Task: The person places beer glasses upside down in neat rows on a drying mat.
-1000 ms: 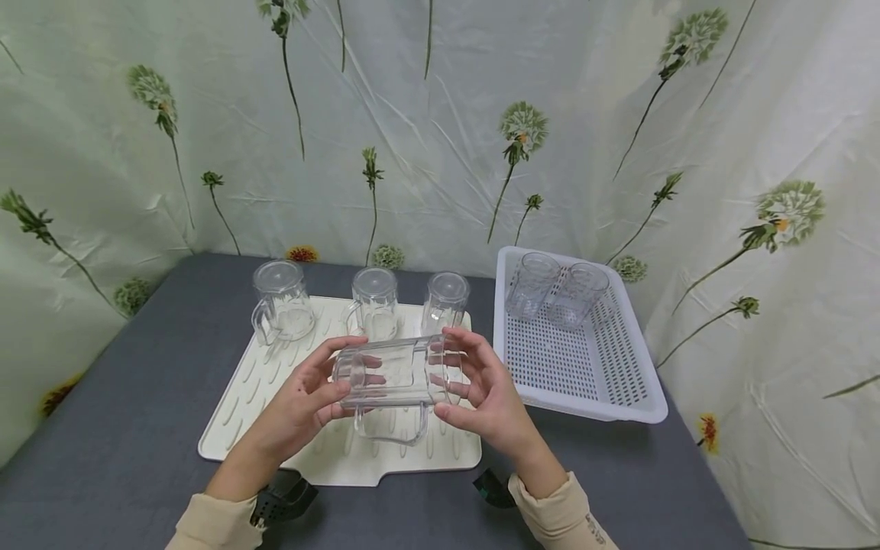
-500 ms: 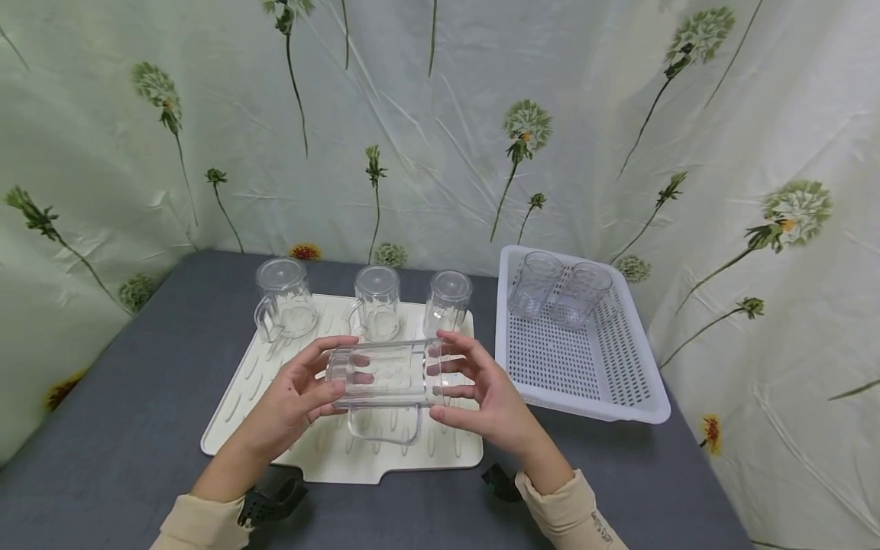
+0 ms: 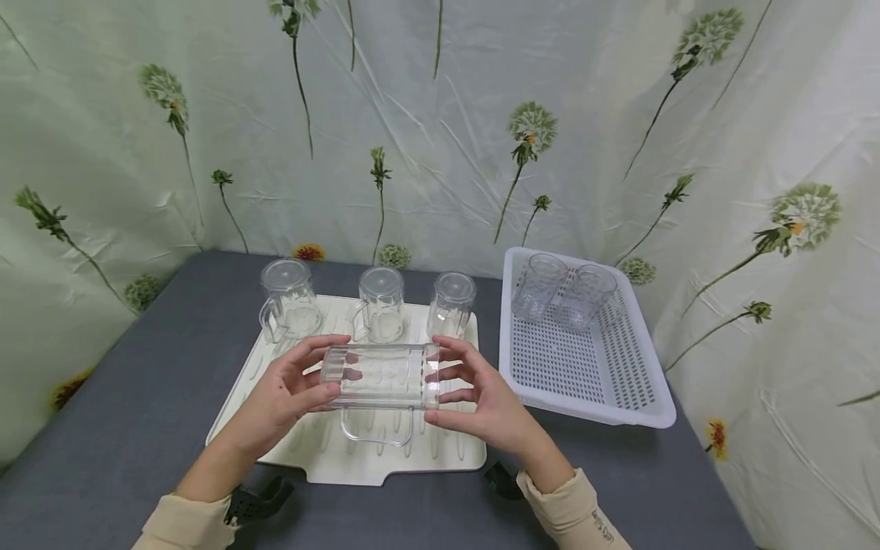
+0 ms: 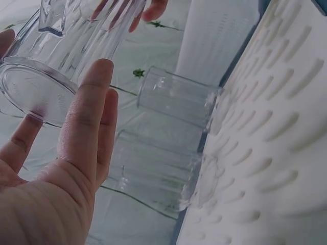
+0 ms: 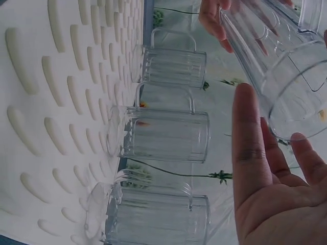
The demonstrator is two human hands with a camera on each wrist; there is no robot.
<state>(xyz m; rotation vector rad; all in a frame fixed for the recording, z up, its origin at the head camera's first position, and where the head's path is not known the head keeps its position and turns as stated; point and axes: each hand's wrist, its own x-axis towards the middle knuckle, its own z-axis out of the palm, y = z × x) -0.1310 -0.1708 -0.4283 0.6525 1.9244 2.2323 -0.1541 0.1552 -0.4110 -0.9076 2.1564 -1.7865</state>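
Setting: a grey counter (image 3: 137,428) closed in by a pale curtain (image 3: 426,114) printed with dandelion-like flowers.
Left hand: the left hand (image 3: 289,393) has its fingers spread against the base end of a clear mug (image 3: 381,376); the thumb lies along the top edge, and the left wrist view shows straight fingers pressing the round base.
Right hand: the right hand (image 3: 481,397) meets the mug's open rim end in the same way, fingers straight and splayed, palm towards the mouth.
Grip: neither hand curls round the mug; it is held by pressure between the two flat hands.
Mug: it lies on its side in the air, handle hanging down, just above the near part of the cream drying mat (image 3: 275,451).
Mat, far edge: three clear mugs (image 3: 376,304) stand upside down in a row.
Basket: a white perforated basket (image 3: 619,397) sits to the right of the mat, with two clear cups (image 3: 564,294) lying at its far end.
Progress, judged: three pieces are set on the mat, one is in hand and not yet set down, and two are left in the basket.
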